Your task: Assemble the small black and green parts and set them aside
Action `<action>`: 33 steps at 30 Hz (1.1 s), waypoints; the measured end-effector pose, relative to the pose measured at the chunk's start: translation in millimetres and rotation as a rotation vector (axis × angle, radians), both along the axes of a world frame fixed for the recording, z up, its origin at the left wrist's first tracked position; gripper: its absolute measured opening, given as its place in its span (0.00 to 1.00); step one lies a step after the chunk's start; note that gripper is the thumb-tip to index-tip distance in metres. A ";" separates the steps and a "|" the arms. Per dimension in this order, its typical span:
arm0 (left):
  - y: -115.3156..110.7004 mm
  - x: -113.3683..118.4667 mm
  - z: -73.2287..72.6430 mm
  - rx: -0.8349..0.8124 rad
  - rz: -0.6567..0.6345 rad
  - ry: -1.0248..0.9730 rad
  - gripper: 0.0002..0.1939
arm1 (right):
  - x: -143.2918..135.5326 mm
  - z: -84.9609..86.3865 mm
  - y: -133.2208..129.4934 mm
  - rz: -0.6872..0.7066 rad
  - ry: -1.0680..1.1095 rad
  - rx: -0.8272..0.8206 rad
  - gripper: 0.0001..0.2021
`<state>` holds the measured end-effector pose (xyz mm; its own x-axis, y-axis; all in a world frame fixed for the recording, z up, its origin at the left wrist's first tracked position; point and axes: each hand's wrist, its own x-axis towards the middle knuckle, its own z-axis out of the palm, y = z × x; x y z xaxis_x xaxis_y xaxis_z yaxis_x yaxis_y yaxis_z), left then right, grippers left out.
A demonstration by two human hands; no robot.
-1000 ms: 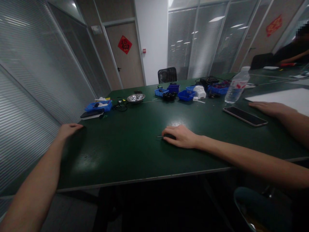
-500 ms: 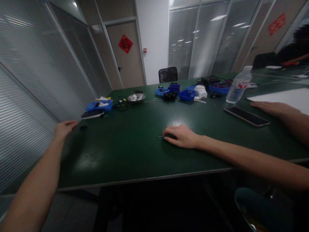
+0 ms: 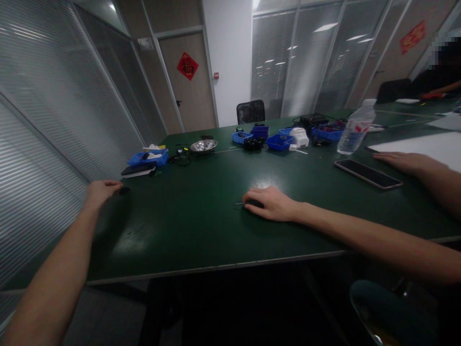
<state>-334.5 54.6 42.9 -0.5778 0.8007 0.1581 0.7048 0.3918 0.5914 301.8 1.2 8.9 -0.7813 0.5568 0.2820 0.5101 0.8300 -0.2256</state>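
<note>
On the left of the green table (image 3: 187, 226), my left hand (image 3: 103, 192) reaches out with its fingers pinched together. Its fingertips are at the left edge of a small dark flat object (image 3: 124, 191), too small and dark to name. Near the middle of the table, my right hand (image 3: 272, 203) rests with its fingers wrapped round a screwdriver (image 3: 255, 203). The dark handle lies partly hidden under the fingers, and the thin metal shaft points left.
Beyond the left hand are a dark notebook (image 3: 139, 169) and a blue tray (image 3: 158, 158). Farther back stand a metal bowl (image 3: 203, 146) and blue bins (image 3: 280, 142). To the right are a water bottle (image 3: 355, 129), a phone (image 3: 367, 174) and another person's hand (image 3: 406, 162).
My left hand has moved a little to the right, so that its fingertips now meet the small dark object. My right hand and the screwdriver have stayed in place.
</note>
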 end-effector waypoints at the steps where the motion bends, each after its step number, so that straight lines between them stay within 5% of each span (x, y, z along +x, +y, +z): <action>1: -0.1 -0.4 -0.2 -0.004 -0.002 0.021 0.12 | -0.1 0.3 -0.3 -0.001 -0.001 0.003 0.14; 27: 22.6 -34.3 -18.3 -0.095 0.070 0.159 0.17 | 0.7 -1.5 2.5 0.020 -0.001 0.007 0.14; 33: 28.8 -38.4 -34.6 -0.133 0.078 0.130 0.23 | 0.2 -1.2 1.7 0.016 0.009 0.012 0.14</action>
<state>-373.0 83.4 8.2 -0.6208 0.7729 0.1312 0.7362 0.5173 0.4364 302.0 3.0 7.8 -0.7872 0.5411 0.2958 0.4951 0.8405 -0.2200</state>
